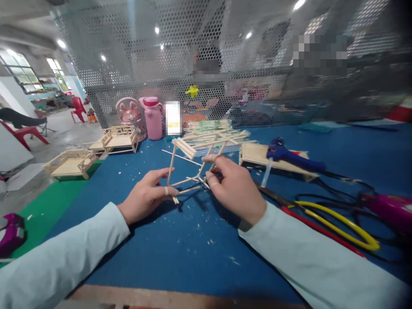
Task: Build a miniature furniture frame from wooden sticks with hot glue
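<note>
Both hands hold a small open frame of thin wooden sticks just over the blue tabletop. My left hand pinches its lower left corner between thumb and fingers. On the other side, my right hand is closed on sticks at the frame's right, its fingertips partly hiding the joint there. A short slatted piece tops the frame's left upright. Behind it lies a pile of loose wooden sticks. Beyond my right hand, a blue glue gun rests across a flat wooden stick-built piece.
Cutters with a yellow handle and a red one lie by my right forearm, among black cables. Small stick-built furniture models stand at the left. A pink bottle and a lit phone stand before a perforated metal screen.
</note>
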Demonstrator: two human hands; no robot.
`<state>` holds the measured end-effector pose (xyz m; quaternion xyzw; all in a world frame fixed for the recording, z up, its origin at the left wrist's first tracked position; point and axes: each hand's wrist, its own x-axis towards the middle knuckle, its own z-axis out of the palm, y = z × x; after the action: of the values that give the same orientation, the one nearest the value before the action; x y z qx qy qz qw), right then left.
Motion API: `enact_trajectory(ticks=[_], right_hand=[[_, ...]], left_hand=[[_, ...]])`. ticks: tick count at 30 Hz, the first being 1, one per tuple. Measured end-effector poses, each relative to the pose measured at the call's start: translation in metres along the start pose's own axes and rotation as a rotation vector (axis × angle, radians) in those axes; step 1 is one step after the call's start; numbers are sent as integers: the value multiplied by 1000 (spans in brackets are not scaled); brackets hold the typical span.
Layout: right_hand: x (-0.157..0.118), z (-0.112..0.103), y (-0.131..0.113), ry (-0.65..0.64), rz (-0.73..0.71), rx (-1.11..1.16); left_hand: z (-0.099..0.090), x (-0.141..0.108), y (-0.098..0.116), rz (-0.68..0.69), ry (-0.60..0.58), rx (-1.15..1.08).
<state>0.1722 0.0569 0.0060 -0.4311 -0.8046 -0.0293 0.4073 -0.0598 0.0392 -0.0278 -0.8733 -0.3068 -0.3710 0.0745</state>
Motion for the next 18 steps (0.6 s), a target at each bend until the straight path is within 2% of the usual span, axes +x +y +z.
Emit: enact_trajectory(ticks=[7, 11, 15, 18], right_hand=[[-5, 5, -4, -227, -64, 9], [-5, 1, -2, -320, -111, 33], [-3, -16, 2, -310, -128, -10], [-4, -26, -4, -231, -155, -28]], left_hand=[[-15, -6, -13, -57, -276, -118], [-22, -4, -13, -145, -417, -157], [-25, 1, -8, -255, -411, -232], [-21, 2, -6, -367, -321, -322]])
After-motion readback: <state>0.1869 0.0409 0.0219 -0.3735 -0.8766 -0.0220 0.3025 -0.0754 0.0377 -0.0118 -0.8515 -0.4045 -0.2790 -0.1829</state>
